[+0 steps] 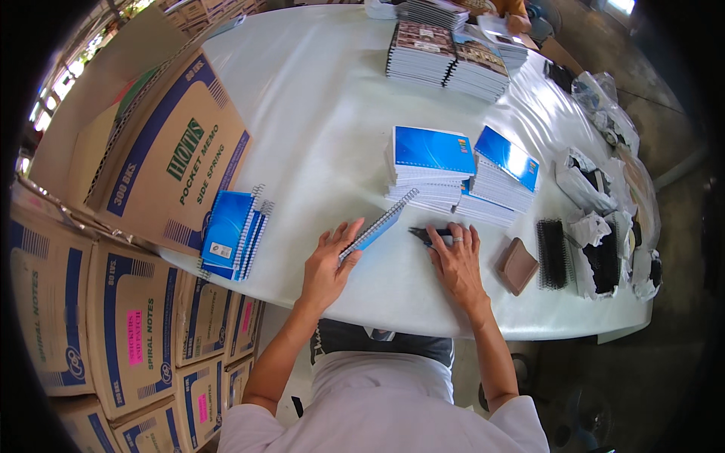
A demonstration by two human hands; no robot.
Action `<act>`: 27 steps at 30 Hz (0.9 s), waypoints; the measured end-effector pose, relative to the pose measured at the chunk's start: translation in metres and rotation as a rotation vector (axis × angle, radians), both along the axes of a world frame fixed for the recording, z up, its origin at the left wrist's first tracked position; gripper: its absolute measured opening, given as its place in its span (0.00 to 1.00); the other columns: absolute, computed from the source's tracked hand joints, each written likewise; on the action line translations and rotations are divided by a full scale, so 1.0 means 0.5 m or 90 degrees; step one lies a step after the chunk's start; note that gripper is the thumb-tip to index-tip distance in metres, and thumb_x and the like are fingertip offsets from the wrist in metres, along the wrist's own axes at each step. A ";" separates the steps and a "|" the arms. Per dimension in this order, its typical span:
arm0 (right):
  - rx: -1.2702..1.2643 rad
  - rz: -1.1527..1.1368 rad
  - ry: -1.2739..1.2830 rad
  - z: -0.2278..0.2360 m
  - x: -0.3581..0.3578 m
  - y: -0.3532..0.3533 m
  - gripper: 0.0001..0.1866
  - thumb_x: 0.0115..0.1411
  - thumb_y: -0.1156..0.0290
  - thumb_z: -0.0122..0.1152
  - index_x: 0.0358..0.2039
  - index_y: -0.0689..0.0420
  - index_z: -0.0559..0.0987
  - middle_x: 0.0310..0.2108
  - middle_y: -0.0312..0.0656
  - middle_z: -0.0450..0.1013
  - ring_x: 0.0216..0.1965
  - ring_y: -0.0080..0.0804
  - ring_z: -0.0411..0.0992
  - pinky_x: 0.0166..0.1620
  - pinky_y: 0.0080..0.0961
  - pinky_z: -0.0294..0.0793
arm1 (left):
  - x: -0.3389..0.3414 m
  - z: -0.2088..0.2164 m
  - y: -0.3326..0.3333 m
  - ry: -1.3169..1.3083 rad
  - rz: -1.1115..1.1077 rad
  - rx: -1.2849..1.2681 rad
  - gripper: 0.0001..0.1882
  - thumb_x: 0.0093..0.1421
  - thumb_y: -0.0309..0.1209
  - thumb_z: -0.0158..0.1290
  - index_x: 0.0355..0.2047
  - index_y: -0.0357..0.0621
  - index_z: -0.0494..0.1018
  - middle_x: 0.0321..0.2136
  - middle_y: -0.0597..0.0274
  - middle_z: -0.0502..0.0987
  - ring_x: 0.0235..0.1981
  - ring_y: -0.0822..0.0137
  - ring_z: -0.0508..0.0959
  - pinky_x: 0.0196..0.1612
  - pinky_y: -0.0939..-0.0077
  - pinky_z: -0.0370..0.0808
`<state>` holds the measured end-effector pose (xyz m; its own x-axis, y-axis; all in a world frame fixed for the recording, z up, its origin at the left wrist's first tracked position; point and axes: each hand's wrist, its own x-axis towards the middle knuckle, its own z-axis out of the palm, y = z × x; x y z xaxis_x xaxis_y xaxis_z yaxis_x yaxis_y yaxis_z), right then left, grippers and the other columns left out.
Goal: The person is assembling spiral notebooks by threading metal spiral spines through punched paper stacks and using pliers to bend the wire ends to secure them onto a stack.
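Near the front edge of the desk, the left hand gripped a tilted blue spiral notebook between thumb and fingers. The right hand lay palm down over dark pliers; whether it was closed on them could not be told. A brown block sat toward the right edge, beside black coils. Coil-bound blue notebooks lay at the left edge, against a carton. Beyond the hands stood blue-covered stacks; toward the far edge, picture-covered books.
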<state>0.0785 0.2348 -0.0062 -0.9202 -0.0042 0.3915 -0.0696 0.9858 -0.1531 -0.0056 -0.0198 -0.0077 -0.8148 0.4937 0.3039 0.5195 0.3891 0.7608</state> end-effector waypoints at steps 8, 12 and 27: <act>-0.164 0.154 -0.004 0.132 0.048 -0.145 0.25 0.53 0.70 0.66 0.54 0.48 0.77 0.44 0.44 0.67 0.41 0.38 0.70 0.43 0.35 0.69 | 0.025 0.057 0.025 0.235 0.098 -0.149 0.34 0.59 0.36 0.59 0.66 0.51 0.62 0.57 0.60 0.74 0.54 0.45 0.75 0.56 0.45 0.67; -0.139 0.163 -0.003 0.140 0.044 -0.145 0.22 0.57 0.70 0.64 0.54 0.50 0.78 0.41 0.45 0.69 0.38 0.37 0.71 0.41 0.32 0.70 | 0.032 0.072 0.027 0.252 0.114 -0.175 0.37 0.56 0.31 0.62 0.66 0.52 0.62 0.58 0.63 0.73 0.55 0.46 0.74 0.56 0.44 0.66; -0.115 0.149 -0.054 0.093 -0.031 -0.020 0.24 0.57 0.71 0.66 0.55 0.58 0.75 0.48 0.49 0.70 0.39 0.45 0.74 0.44 0.35 0.73 | -0.051 0.132 -0.206 0.157 0.103 0.074 0.30 0.57 0.35 0.60 0.61 0.55 0.70 0.61 0.61 0.70 0.66 0.49 0.64 0.66 0.48 0.58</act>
